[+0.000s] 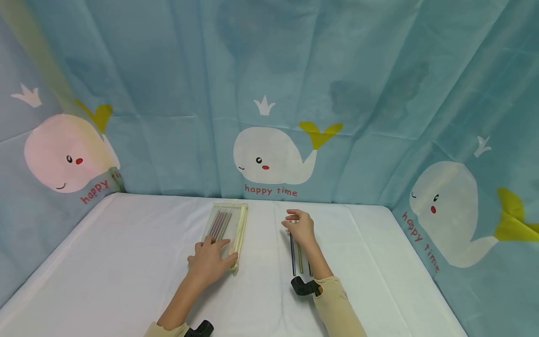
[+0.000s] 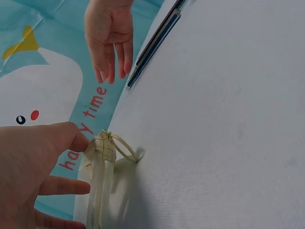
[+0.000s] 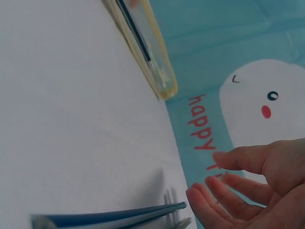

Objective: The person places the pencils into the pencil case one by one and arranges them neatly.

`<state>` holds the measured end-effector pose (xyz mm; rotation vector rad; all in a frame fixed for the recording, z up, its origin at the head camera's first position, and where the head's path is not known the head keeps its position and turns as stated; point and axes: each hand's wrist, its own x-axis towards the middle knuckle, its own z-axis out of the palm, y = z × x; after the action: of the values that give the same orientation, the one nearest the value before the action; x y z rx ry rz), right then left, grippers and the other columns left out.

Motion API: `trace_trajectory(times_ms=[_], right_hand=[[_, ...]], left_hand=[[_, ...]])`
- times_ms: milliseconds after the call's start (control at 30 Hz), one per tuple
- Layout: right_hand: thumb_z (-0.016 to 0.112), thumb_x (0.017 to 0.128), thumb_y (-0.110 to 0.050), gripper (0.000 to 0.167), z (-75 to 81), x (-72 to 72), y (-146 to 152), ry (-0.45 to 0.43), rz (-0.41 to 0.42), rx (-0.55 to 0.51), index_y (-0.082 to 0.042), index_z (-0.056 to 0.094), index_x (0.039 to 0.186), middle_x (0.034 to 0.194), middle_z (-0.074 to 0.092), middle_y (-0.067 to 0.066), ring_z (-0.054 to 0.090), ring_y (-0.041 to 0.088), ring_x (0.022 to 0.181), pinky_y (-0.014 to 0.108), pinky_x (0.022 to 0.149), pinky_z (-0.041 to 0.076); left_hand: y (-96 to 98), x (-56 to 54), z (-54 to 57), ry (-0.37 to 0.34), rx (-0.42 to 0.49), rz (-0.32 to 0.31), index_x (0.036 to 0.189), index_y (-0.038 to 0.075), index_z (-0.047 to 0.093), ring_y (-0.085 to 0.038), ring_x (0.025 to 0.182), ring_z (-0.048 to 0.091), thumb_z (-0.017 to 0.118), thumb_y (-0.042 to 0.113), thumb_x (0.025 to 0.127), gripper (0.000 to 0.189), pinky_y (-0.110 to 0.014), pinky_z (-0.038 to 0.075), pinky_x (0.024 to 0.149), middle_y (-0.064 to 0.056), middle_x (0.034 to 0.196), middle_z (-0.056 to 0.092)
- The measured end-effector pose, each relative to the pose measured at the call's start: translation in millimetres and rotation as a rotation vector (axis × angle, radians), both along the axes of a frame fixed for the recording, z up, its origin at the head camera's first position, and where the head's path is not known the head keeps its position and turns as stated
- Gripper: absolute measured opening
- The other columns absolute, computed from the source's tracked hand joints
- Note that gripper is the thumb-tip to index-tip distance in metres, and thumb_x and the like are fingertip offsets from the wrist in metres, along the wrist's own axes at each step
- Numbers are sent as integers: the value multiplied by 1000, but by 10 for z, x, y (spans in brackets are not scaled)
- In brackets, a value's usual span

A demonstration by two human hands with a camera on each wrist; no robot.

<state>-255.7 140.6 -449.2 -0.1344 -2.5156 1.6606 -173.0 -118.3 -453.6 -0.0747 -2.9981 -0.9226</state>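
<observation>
From the head view I see the pouch (image 1: 236, 217) on the table (image 1: 126, 262) under the left hand (image 1: 208, 263), its fingers spread over it; the right hand (image 1: 300, 228) is above the pens (image 1: 300, 260). Left wrist: a fingertip touches the zip (image 2: 97, 191). Right wrist: thumb and loosely bent fingers stand apart, holding nothing.

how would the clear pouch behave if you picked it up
The clear pouch would probably flex, since its see-through side looks like thin plastic. The pens inside may stiffen it lengthwise. Lying flat, it seems unlikely to roll.
</observation>
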Motion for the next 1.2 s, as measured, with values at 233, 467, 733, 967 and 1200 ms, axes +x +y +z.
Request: trace_trajectory(times_ms=[233, 467, 733, 967, 1200], right_hand=[[75, 91, -1, 41, 11, 15, 42, -8, -18, 64, 8, 68, 131, 112, 74, 23, 72, 36, 97, 36, 76, 60], [77, 90, -2, 43, 0, 6, 59, -37, -14, 111, 8, 68, 131, 114, 74, 24, 69, 39, 107, 43, 83, 59], [78, 90, -1, 45, -27, 17, 61, -84, 32, 121, 7, 67, 133, 116, 73, 24, 70, 33, 96, 33, 70, 57], [82, 84, 2, 45, -39, 18, 33, -84, 51, 164, 9, 70, 127, 107, 74, 22, 71, 30, 88, 35, 71, 59], [91, 76, 0, 50, -76, 39, -21, -94, 51, 289, 5, 73, 122, 97, 72, 13, 64, 23, 80, 36, 70, 55]], left_hand=[[-3, 17, -29, 14, -14, -3, 139, 6, 69, -60, 125, 46, 68, 39, 97, 53, -75, 42, 79, -33, 139, 53], [-10, 24, -25, 13, -17, 1, 139, 7, 69, -61, 127, 44, 67, 38, 97, 53, -77, 41, 81, -34, 141, 51], [-6, 31, -30, 14, -14, 3, 139, 7, 69, -61, 128, 44, 66, 38, 97, 52, -76, 41, 82, -33, 141, 51], [-4, 26, -32, 8, -12, 1, 140, 8, 68, -61, 129, 44, 66, 39, 98, 53, -77, 41, 82, -33, 142, 51], [-5, 30, -38, 11, -6, 0, 140, 7, 68, -62, 128, 44, 67, 40, 98, 53, -77, 41, 82, -33, 141, 51]])
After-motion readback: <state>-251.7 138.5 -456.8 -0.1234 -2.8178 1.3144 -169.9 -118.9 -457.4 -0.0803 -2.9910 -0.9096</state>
